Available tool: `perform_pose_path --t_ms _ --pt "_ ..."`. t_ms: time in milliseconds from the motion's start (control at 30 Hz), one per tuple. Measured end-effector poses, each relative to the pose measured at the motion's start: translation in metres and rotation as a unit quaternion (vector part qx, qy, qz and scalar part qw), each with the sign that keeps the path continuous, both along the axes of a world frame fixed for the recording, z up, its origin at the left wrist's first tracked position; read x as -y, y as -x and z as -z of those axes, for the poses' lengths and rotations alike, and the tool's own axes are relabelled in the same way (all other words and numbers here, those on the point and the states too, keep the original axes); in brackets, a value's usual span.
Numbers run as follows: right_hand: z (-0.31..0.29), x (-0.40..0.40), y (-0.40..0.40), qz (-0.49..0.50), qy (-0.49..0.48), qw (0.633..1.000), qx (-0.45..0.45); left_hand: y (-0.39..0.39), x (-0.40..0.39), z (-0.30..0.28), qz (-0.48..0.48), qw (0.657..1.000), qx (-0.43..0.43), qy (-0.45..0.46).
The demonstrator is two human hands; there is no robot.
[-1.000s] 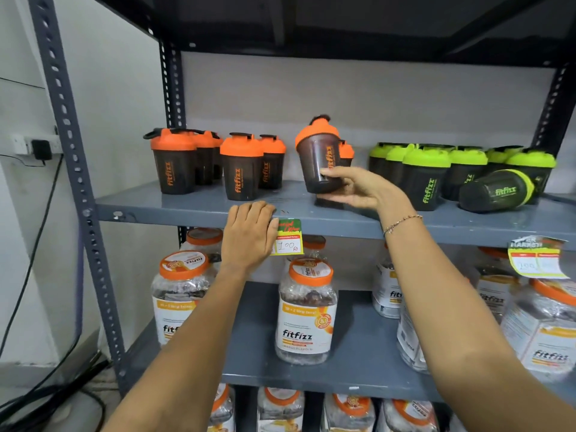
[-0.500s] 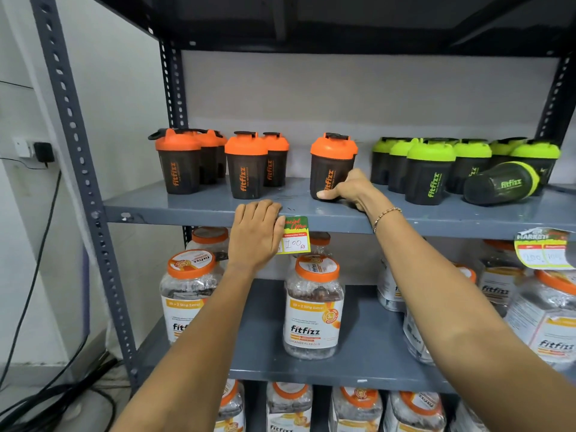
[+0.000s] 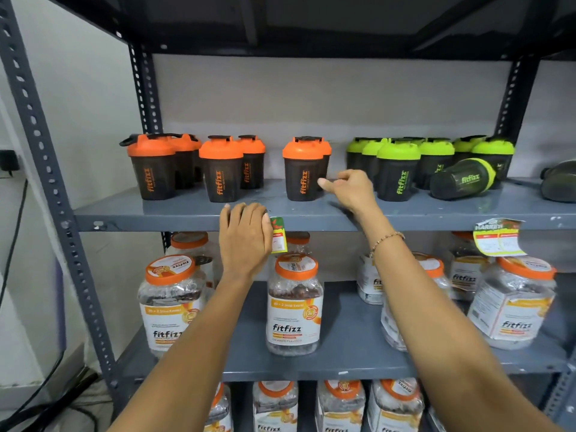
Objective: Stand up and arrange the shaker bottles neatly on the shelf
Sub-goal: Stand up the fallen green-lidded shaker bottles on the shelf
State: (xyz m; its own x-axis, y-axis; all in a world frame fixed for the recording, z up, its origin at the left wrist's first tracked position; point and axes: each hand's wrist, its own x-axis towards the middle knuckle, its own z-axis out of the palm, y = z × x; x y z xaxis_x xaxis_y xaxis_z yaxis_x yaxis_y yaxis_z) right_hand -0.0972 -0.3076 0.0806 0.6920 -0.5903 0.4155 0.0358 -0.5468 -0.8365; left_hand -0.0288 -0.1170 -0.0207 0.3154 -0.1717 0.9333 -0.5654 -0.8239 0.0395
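Several orange-lidded shaker bottles stand upright on the grey shelf (image 3: 187,213). One orange-lidded bottle (image 3: 304,168) stands alone in the middle. My right hand (image 3: 350,188) hovers just right of it, fingers loosely curled, holding nothing. My left hand (image 3: 244,236) rests flat on the shelf's front edge. Several green-lidded bottles (image 3: 397,169) stand upright to the right. One green-lidded bottle (image 3: 461,179) lies on its side in front of them. Another dark bottle (image 3: 559,182) lies at the far right, partly cut off.
Steel uprights (image 3: 46,182) frame the rack. A price tag (image 3: 278,235) hangs beside my left hand and another label (image 3: 498,236) hangs further right. Clear Fitfizz jars (image 3: 294,307) with orange lids fill the lower shelves. Cables (image 3: 37,410) lie on the floor at left.
My right hand set the tilted orange-lidded bottle upright on the shelf, then let go and drew back to the right. My left hand stayed on the shelf edge.
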Motion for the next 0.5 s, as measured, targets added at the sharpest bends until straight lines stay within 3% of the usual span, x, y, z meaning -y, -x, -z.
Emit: perform_pose_path --t_ms 200,367,500 --pt "-0.004 0.091 0.083 0.113 -0.016 0.990 0.084 0.032 0.067 0.004 0.041 0.999 -0.015 -0.006" --pt "-0.002 0.195 0.125 0.178 -0.059 0.981 0.052 0.069 0.148 -0.001 0.053 0.997 -0.040 -0.037" --pt "0.008 0.250 0.128 0.171 -0.076 0.982 0.005 0.096 0.216 -0.004 0.065 0.996 -0.047 -0.033"
